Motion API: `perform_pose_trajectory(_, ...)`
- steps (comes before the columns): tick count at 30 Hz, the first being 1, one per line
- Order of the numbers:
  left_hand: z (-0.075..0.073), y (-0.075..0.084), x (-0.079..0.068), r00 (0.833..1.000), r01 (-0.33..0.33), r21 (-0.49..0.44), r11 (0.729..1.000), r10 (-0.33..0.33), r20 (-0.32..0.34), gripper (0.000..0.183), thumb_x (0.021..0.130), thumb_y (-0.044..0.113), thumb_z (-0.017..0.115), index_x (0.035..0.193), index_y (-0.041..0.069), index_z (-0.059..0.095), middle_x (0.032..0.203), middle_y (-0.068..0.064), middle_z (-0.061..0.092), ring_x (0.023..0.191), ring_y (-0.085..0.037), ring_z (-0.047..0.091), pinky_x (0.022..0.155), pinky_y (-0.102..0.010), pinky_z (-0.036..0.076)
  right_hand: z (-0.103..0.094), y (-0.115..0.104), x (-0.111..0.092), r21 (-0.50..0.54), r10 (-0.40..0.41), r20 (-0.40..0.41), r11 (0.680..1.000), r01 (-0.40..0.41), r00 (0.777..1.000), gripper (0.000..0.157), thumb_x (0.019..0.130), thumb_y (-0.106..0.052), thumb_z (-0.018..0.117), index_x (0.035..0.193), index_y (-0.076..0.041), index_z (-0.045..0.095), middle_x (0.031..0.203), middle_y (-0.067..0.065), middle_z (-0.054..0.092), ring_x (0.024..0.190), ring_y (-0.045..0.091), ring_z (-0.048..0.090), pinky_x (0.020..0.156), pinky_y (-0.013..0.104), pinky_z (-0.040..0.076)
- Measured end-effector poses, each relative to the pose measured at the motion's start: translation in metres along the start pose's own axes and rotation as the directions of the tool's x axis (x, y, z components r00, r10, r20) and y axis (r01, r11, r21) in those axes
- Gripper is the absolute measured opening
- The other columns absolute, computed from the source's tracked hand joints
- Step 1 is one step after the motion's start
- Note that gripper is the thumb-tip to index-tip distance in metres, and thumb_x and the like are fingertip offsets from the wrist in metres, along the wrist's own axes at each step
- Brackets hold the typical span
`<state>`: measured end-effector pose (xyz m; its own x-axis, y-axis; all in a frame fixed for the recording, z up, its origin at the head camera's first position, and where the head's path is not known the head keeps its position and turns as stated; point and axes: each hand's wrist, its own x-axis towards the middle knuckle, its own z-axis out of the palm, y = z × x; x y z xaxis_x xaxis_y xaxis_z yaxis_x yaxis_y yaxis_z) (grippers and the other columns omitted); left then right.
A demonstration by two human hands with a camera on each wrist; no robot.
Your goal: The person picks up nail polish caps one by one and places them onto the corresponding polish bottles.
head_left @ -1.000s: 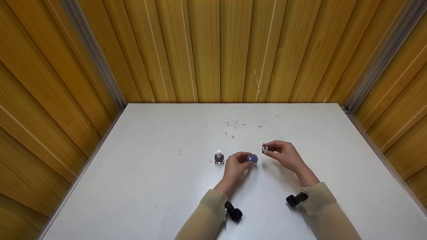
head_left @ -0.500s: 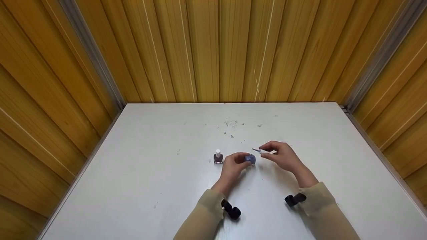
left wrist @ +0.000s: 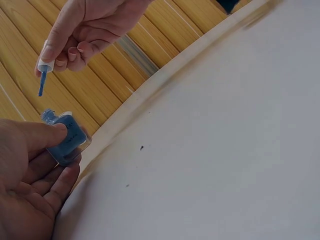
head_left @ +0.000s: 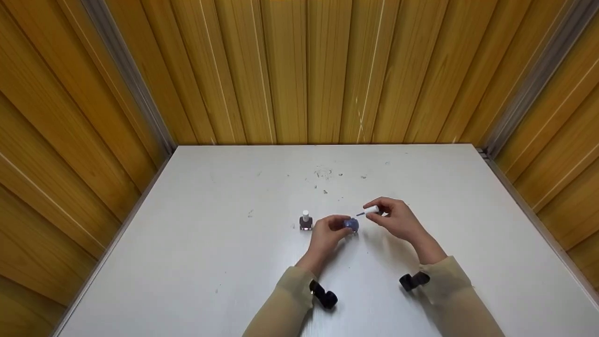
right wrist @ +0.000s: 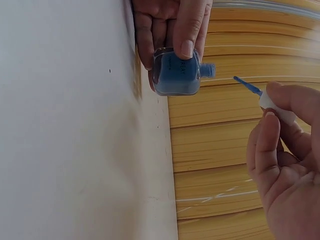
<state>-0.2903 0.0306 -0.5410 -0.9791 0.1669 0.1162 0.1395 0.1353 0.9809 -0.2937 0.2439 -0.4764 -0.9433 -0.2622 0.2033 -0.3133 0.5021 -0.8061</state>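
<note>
My left hand (head_left: 326,235) grips a small glass bottle of blue nail polish (left wrist: 69,140) by its sides, thumb across the label. The bottle's neck (right wrist: 208,70) is uncapped. Up and to the right, my right hand (head_left: 395,219) pinches the white nail polish cap (head_left: 371,210) between thumb and fingers. From the cap extends a brush (right wrist: 247,85) coated in blue, its tip pointing at the bottle's mouth with a short gap between them.
A second nail polish bottle (head_left: 306,222), dark with a white cap, stands upright on the white table (head_left: 210,252) just left of my left hand. Small dark specks mark the tabletop. Wood-patterned walls (head_left: 290,70) enclose the back and sides.
My right hand has turned the cap so that the brush, upright a second ago, now slants down and left toward the bottle. The left hand has shifted very slightly left with the bottle.
</note>
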Motion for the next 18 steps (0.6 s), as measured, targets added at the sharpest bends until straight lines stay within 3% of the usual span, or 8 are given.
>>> perform_pose_trajectory(18,0.0013,-0.0013,0.0001,0.999,-0.026,0.027,0.999,0.026,0.019,0.025,0.088,0.003,0.078,0.113,0.001,0.076,0.107,-0.013,0.079,0.095,-0.011,0.073,0.085,-0.020,0.056,0.0074,-0.0018,0.0009,-0.038,-0.005,0.058,0.999,0.007,0.998,0.019,0.093,-0.011,0.075,0.109,-0.002,0.075,0.089,0.008,0.069,0.077,0.010,0.055,0.062,0.020,0.044)
